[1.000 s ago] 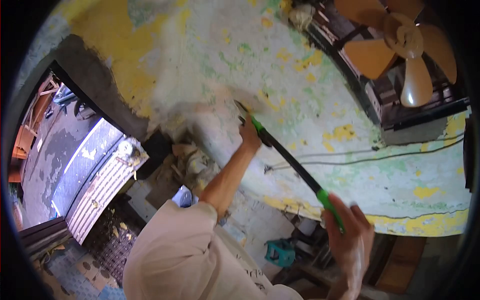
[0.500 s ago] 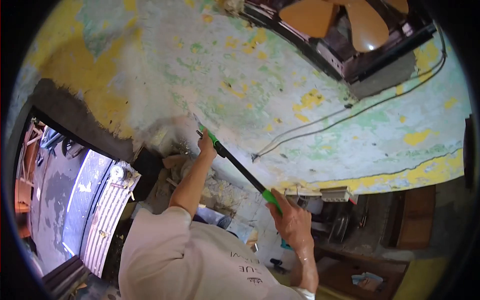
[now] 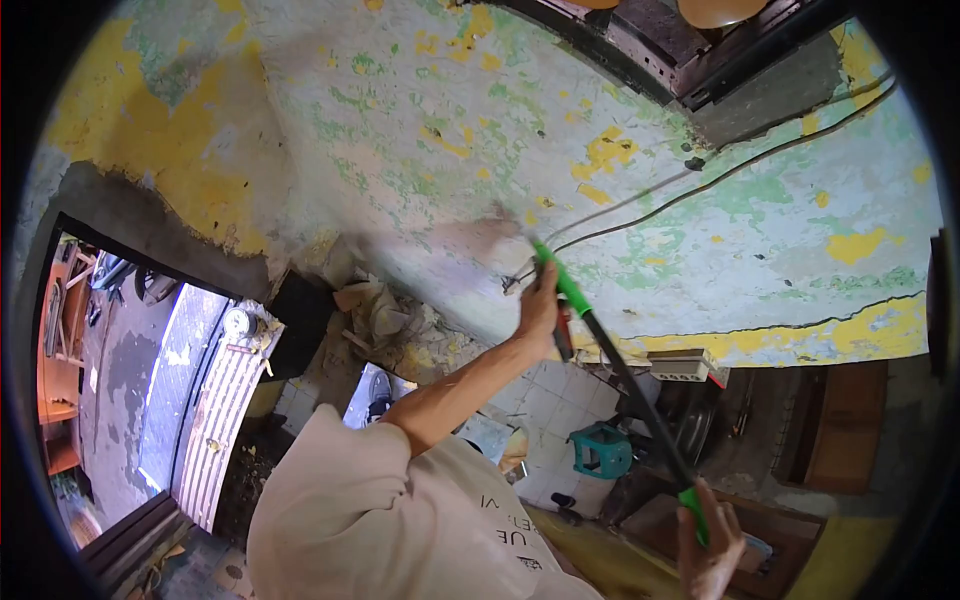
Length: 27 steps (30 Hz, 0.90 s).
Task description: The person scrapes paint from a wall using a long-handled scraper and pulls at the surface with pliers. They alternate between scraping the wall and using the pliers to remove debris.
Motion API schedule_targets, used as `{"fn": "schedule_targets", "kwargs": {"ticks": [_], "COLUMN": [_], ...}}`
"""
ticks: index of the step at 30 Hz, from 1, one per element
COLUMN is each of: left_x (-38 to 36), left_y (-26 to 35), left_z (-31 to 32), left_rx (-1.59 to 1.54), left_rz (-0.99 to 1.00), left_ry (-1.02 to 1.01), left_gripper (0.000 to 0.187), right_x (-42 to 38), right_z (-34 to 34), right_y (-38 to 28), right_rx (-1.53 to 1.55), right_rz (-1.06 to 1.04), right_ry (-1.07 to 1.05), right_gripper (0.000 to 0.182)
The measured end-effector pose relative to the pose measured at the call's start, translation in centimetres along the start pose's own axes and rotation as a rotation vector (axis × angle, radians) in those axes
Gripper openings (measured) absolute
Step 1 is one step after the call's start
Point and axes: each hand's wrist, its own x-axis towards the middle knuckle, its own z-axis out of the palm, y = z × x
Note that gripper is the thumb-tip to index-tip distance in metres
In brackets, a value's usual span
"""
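Note:
A long-handled scraper (image 3: pixel 640 400), with a black shaft and green grips, slants across the middle of the head view. My left hand (image 3: pixel 538 312) is wrapped round it just below its green head. Lower right, my right hand (image 3: pixel 712 545) grips the green end of the handle. The scraper's tip is blurred close to the wall (image 3: pixel 440 120), beside a thin cable (image 3: pixel 690 195); whether it touches cannot be told. White, green and yellow patches of peeling paint cover the wall.
A fan in a dark frame (image 3: pixel 640 50) is set in the wall above. A white power strip (image 3: pixel 680 366) lies along the wall's lower edge. Below are a teal stool (image 3: pixel 602 452) and rubble (image 3: pixel 385 315). A doorway (image 3: pixel 130 370) opens at the left.
Both hands have moved right with the scraper, its head shifting from the wall's left part towards the cable. My right hand is also lower. The view has shifted, showing more of the stool.

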Motion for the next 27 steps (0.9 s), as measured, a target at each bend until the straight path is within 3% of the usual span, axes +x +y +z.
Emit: {"fn": "schedule_targets", "kwargs": {"ticks": [4,7,8,11,13,15,17,18,19,21,23,25,27], "left_x": [0.4,0.3,1.4,5.8,6.9,6.1,3.7,2.7,2.9,4.3,11.5,11.8,16.6], "left_y": [-1.7,-1.0,-2.0,-3.0,-2.6,-1.8,-0.5,0.1,0.0,-0.2,-3.4,0.3,-0.5], "left_z": [3.9,4.2,3.2,-0.8,-3.7,-1.9,-0.3,0.8,0.6,-0.9,-7.1,-8.5,-15.2], "left_rx": [-0.066,-0.053,-0.04,-0.111,-0.049,-0.144,-0.139,-0.14,-0.122,-0.069,-0.167,-0.357,-0.239], "left_rz": [-0.02,-0.042,0.027,-0.008,-0.047,-0.078,-0.043,-0.043,-0.04,-0.043,-0.025,-0.087,-0.096], "left_ry": [0.007,0.02,0.049,0.283,0.178,0.215,0.013,0.006,0.011,0.041,0.203,0.437,0.436], "left_gripper": [0.046,0.045,0.046,0.043,0.041,0.039,0.038,0.038,0.04,0.042,0.043,0.042,0.04], "right_x": [1.9,3.8,4.1,5.6,6.7,6.1,4.8,5.1,5.6,6.5,8.6,10.2,10.7], "right_z": [-4.0,-3.9,-2.5,3.5,4.2,3.4,-0.3,-2.2,-1.8,0.0,5.0,12.8,16.9], "right_y": [-2.4,-2.4,-1.9,-1.3,-0.7,-1.2,-3.2,-4.5,-4.4,-3.3,-4.1,-3.3,-2.9], "right_rx": [-0.256,-0.234,-0.182,-0.192,-0.174,-0.16,-0.102,-0.156,-0.158,-0.129,-0.201,-0.165,-0.124], "right_rz": [-0.079,-0.135,-0.111,-0.129,-0.153,-0.173,-0.06,-0.189,-0.191,-0.148,-0.183,-0.258,-0.253], "right_ry": [0.01,0.025,0.016,-0.035,-0.024,-0.016,-0.002,0.02,0.014,0.114,0.041,-0.019,-0.041], "right_gripper": [0.032,0.032,0.034,0.041,0.041,0.041,0.037,0.033,0.033,0.033,0.031,0.029,0.027]}}
